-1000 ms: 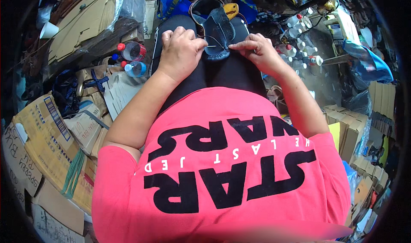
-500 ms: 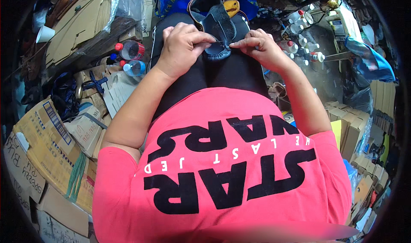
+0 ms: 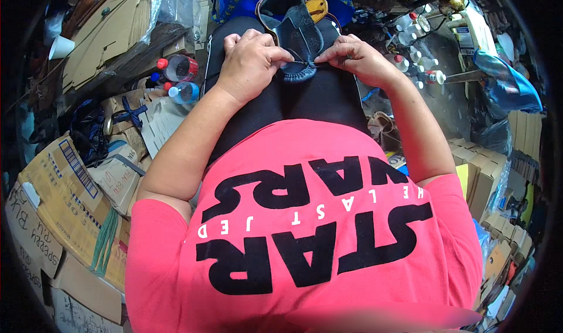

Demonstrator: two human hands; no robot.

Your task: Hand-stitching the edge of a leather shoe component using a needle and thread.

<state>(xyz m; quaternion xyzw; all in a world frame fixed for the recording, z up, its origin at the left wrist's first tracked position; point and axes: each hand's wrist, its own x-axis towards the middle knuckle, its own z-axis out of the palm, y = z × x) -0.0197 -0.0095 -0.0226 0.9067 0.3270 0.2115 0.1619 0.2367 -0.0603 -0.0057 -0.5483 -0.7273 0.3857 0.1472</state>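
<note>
My left hand [image 3: 252, 63] is pinching thread [image 3: 303, 60] at the black shoe upper [image 3: 301, 37], lying at twelve o'clock; what my right hand [image 3: 355, 58] is gripping, I cannot tell. Uneven pulling is risking a puckered toe [image 3: 299, 74].

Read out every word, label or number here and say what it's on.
I won't copy wording, but lettering shows on:
Pink T-shirt: black and white letters, upside down.
Yellow carton: blue printing.
Brown carton, lower left: black handwriting.
Small carton: red handwriting.
Red bottle label: too small to read.
</note>
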